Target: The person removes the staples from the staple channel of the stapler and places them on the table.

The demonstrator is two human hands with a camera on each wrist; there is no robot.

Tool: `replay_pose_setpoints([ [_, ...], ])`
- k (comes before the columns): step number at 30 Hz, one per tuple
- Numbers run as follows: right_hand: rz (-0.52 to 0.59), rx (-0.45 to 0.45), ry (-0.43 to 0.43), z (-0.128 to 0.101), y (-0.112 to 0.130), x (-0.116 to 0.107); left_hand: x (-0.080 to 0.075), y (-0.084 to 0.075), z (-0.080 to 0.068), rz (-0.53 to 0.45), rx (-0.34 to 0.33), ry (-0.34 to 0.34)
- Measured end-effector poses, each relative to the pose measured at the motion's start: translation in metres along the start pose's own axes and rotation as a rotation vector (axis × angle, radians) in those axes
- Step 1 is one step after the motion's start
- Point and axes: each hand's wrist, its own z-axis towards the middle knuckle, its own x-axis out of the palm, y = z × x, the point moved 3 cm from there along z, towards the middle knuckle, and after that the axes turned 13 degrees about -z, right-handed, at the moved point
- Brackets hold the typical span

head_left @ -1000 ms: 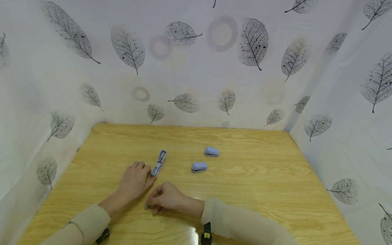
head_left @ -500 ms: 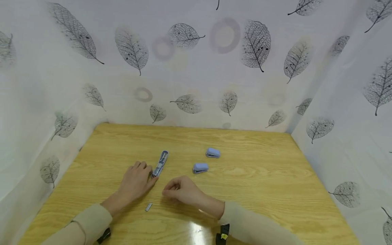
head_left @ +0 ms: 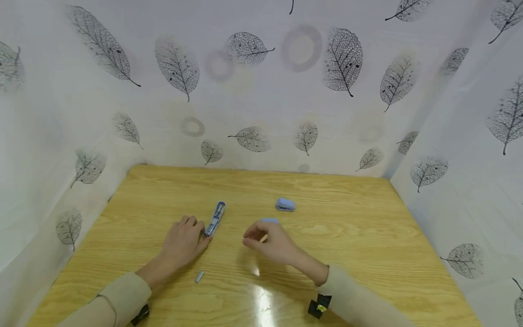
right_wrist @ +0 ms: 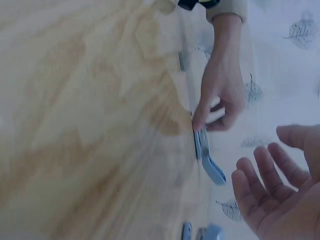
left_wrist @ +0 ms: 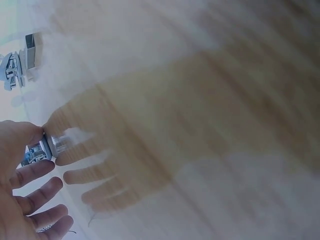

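Observation:
My left hand [head_left: 184,240] lies low on the wooden table [head_left: 367,245]. Its thumb and forefinger pinch the near end of a blue stapler [head_left: 215,219] that is folded out flat. The right wrist view shows this pinch, with the left hand [right_wrist: 222,95] at the end of the stapler [right_wrist: 206,155]. The left wrist view shows that end of the stapler [left_wrist: 40,149] beside my left hand [left_wrist: 20,200]. My right hand [head_left: 265,240] hovers empty with fingers loosely curled, just in front of a small blue stapler [head_left: 269,220] that it partly hides. A short staple strip [head_left: 199,276] lies loose near my left wrist.
A second small blue stapler [head_left: 284,205] stands farther back, right of centre. White leaf-print curtains [head_left: 261,91] wall the table at the back and on both sides. The wrist views are blurred.
My right hand let go of the staple strip, left it on the table, and moved right and away to the nearer small stapler. The left hand stayed on the flat stapler.

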Motion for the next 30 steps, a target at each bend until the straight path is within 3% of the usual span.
replay_pose_setpoints([
  [4, -0.144, -0.114, -0.032, -0.002, -0.002, -0.018, 0.000, 0.000, 0.000, 0.004, 0.003, -0.006],
  [11, -0.579, -0.371, -0.140, -0.002, -0.015, -0.038, 0.000, 0.000, 0.000, 0.009, -0.002, 0.004],
  [15, -0.767, -0.464, -0.228, 0.002, -0.028, -0.044, 0.000, 0.001, 0.000, 0.013, -0.012, 0.017],
  [23, -0.993, -0.456, -0.197, 0.010, -0.053, -0.046, 0.001, 0.002, 0.001, 0.009, -0.009, 0.023],
  [30, -1.071, -0.449, -0.153, 0.020, -0.068, -0.042, 0.002, 0.002, 0.000, 0.011, -0.009, 0.020],
])
